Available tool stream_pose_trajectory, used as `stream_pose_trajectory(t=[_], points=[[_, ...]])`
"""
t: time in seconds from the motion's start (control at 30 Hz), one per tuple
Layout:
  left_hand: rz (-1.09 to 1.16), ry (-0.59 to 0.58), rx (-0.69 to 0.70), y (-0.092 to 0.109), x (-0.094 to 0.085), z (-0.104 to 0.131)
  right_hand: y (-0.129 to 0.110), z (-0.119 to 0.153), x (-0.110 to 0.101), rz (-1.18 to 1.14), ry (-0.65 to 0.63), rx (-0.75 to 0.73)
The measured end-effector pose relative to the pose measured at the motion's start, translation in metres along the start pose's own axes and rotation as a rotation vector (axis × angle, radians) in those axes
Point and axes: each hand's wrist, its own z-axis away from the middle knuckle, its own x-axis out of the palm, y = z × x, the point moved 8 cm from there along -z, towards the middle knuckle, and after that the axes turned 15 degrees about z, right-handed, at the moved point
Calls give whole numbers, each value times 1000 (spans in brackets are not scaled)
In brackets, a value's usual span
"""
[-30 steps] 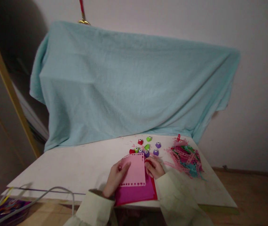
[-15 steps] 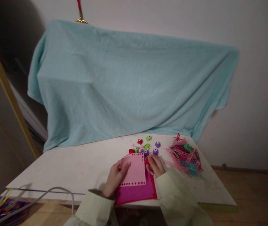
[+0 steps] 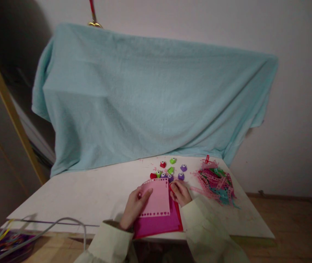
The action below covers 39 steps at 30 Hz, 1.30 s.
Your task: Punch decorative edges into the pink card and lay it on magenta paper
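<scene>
A pink sheet [image 3: 157, 199] with small shapes punched along its edges lies over magenta and red sheets [image 3: 158, 225]. My left hand [image 3: 134, 205] grips the pink sheet's left side, thumb on top. At its right edge, my right hand [image 3: 180, 193] is closed on a small red punch [image 3: 171, 185], mostly hidden by the fingers. Just beyond the sheet sit several small punches, among them a red one [image 3: 163, 164], a green one [image 3: 172, 160] and a purple one [image 3: 183, 167].
On the right of the white table [image 3: 90, 193] lies a pile of punched paper strips [image 3: 219, 182]. A light blue cloth [image 3: 150, 95] hangs behind. A grey cable [image 3: 68, 219] loops at the front left, near a purple bag [image 3: 13, 244].
My right thumb has moved over the red punch, covering more of it. The punched marks near the sheet's top right corner look slightly different. My left hand has stayed in place.
</scene>
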Motion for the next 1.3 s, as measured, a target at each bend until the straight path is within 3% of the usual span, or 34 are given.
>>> stream_pose_trajectory(t=[0.37, 0.6, 0.87, 1.3], points=[[26, 9, -25, 3, 0, 0, -4, 2, 7, 43, -83, -21], [79, 17, -18, 9, -1, 2, -3, 5, 3, 51, -81, 49], [69, 28, 23, 9, -1, 0, -3, 3, 6, 115, -124, -24], [-14, -57, 7, 7, 7, 2, -9, 4, 11, 22, -165, -11]])
